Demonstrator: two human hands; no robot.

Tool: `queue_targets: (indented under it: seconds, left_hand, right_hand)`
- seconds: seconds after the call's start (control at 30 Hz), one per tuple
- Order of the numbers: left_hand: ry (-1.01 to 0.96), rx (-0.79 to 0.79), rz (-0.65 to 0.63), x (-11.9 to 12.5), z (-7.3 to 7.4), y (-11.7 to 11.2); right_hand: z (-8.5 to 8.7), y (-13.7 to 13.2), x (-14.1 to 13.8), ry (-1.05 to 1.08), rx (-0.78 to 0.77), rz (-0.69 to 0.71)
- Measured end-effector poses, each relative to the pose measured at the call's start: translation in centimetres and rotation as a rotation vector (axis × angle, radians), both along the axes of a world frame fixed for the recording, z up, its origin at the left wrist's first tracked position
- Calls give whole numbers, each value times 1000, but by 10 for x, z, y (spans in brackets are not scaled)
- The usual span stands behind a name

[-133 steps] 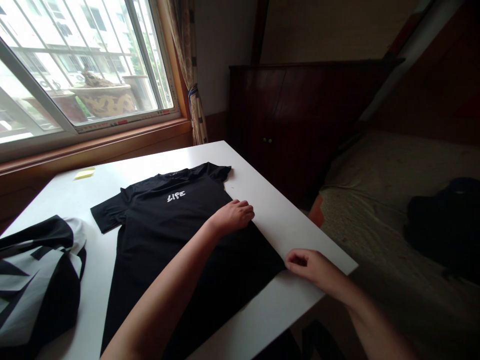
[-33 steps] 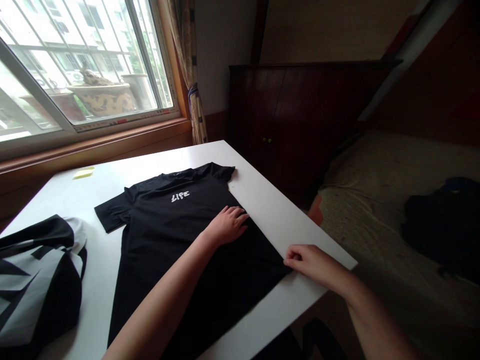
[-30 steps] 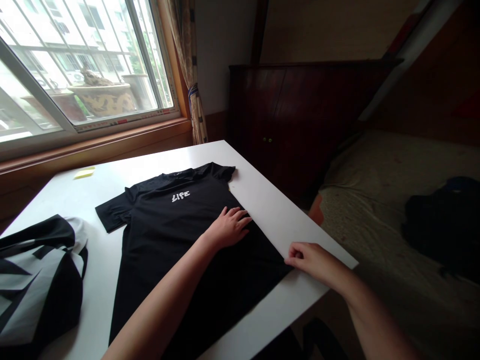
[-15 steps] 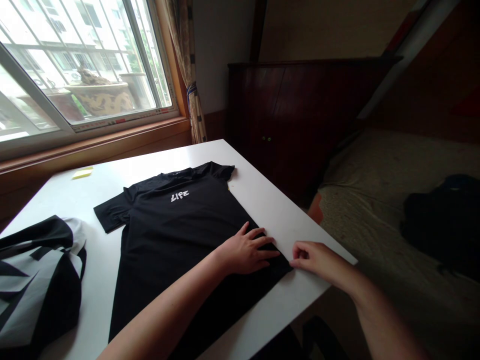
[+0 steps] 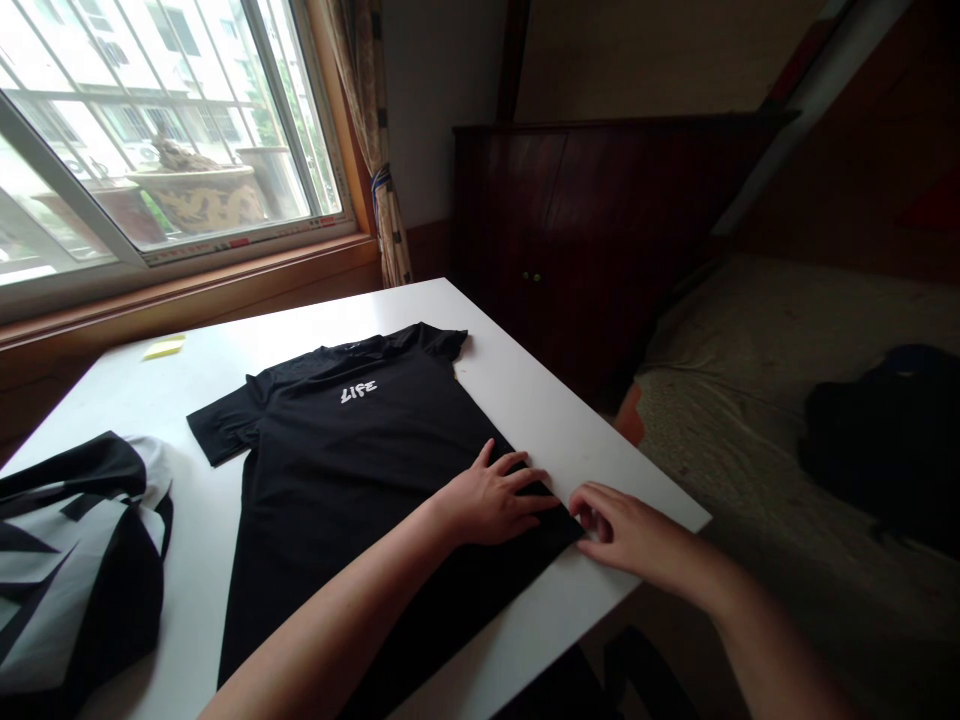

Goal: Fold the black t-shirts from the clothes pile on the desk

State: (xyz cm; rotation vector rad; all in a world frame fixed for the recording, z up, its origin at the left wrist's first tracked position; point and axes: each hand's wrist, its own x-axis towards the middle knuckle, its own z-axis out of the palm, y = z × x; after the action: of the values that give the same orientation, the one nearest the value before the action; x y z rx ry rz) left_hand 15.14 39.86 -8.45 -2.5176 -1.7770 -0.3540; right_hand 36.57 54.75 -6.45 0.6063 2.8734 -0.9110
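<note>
A black short-sleeved T-shirt (image 5: 337, 480) with small white lettering on its chest lies spread out on a white table (image 5: 540, 370), its collar towards the far side. Fingers spread, my left hand (image 5: 499, 500) rests flat on the shirt near its right side edge. At the shirt's lower right corner is my right hand (image 5: 611, 525). Its thumb and forefinger stand apart on either side of that corner, with the other fingers curled. The left forearm covers part of the shirt's lower half.
A crumpled black, grey and white garment (image 5: 45, 580) lies on the table's left. Near the far left edge is a yellow slip (image 5: 163, 347). Beyond stand a barred window (image 5: 172, 120), a tied curtain (image 5: 382, 180) and a dark red cabinet (image 5: 585, 240). A covered bed (image 5: 735, 400) is at right.
My right thumb and forefinger have parted from their pinch at the shirt's corner, and that hand has shifted slightly left. My left hand stays flat on the shirt.
</note>
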Motion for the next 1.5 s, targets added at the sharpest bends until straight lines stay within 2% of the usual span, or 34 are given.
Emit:
queue_targets:
  seconds: [0.2, 0.4, 0.53, 0.7, 0.9, 1.03, 1.13, 1.3, 1.5]
  left_hand:
    - [-23, -10, 9, 1, 1, 0]
    - [-43, 39, 11, 0, 2, -1]
    - [-68, 32, -2, -2, -1, -3]
    - [-72, 59, -41, -4, -4, -3]
    - [-44, 120, -107, -3, 1, -2]
    - [-61, 97, -148, -1, -5, -1]
    - [-84, 74, -141, -1, -10, -1]
    - [-86, 37, -136, -2, -9, -2]
    - [-88, 32, -116, -1, -9, -2]
  right_hand:
    - [-3, -8, 4, 100, 195, 60]
    - [-30, -9, 17, 286, 374, 19]
    - [-50, -12, 24, 503, 528, 20]
    - [-59, -13, 30, 586, 688, 68]
    - [-57, -17, 29, 555, 712, 11]
    - [-58, -20, 26, 542, 718, -14]
    - [-58, -19, 26, 517, 697, 21]
    - [-54, -14, 29, 457, 602, 109]
    - [-39, -8, 29, 384, 416, 172]
